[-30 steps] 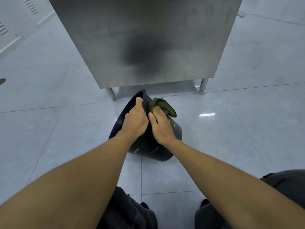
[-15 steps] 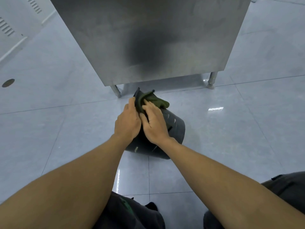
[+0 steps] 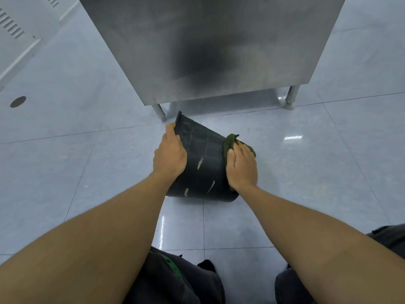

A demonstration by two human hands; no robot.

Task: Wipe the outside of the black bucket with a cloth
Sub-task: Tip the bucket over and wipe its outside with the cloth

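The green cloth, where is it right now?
The crumpled dark green cloth is pressed under the right hand against the right side of the tilted black plastic bucket, on the tiled floor before the steel cabinet.

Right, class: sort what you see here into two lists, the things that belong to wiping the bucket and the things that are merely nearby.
Part of the job:
black bucket, tipped on its side
green cloth, pressed to the bucket wall
right hand, on the cloth
left hand, gripping the rim

Just nearby:
steel cabinet
cabinet leg
floor drain
tiled floor
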